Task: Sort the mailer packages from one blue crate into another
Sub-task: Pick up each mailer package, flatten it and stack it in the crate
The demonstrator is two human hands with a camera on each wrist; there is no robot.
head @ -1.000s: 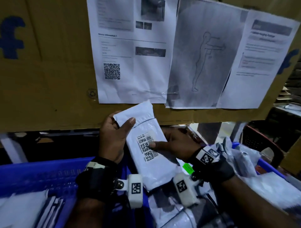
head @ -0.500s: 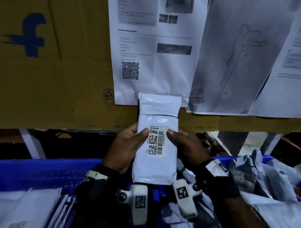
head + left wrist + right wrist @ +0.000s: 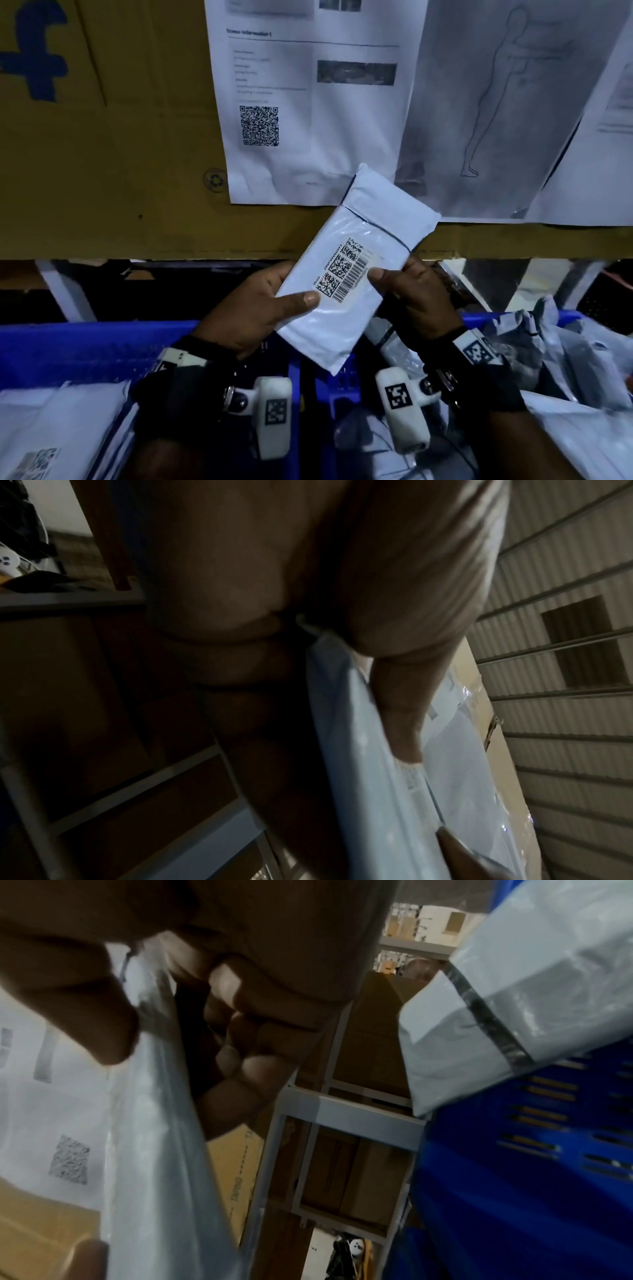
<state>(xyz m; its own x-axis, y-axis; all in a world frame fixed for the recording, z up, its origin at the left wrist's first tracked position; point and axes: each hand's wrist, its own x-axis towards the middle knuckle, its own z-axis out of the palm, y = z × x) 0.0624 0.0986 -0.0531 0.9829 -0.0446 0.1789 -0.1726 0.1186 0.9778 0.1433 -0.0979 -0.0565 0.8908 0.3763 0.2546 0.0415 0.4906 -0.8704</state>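
Both hands hold one white mailer package (image 3: 356,263) up in front of the cardboard wall, tilted with its top to the right and its barcode label facing me. My left hand (image 3: 260,308) grips its left edge, thumb on the front. My right hand (image 3: 411,294) grips its right edge, thumb beside the label. In the left wrist view the mailer (image 3: 363,750) runs edge-on past the thumb. In the right wrist view the mailer (image 3: 147,1123) is pinched between thumb and curled fingers. A blue crate (image 3: 85,346) with flat mailers sits lower left; another blue crate (image 3: 476,317) with crumpled mailers sits lower right.
A cardboard wall (image 3: 102,154) with printed sheets (image 3: 308,102) taped on it stands just behind the crates. White mailers (image 3: 51,428) lie stacked in the left crate. Grey mailers (image 3: 565,359) pile in the right crate. Metal shelf frames (image 3: 342,1110) stand behind.
The mailer went from leaning left to upright, and now leans to the right with its label facing me. Both hands kept hold of it throughout.
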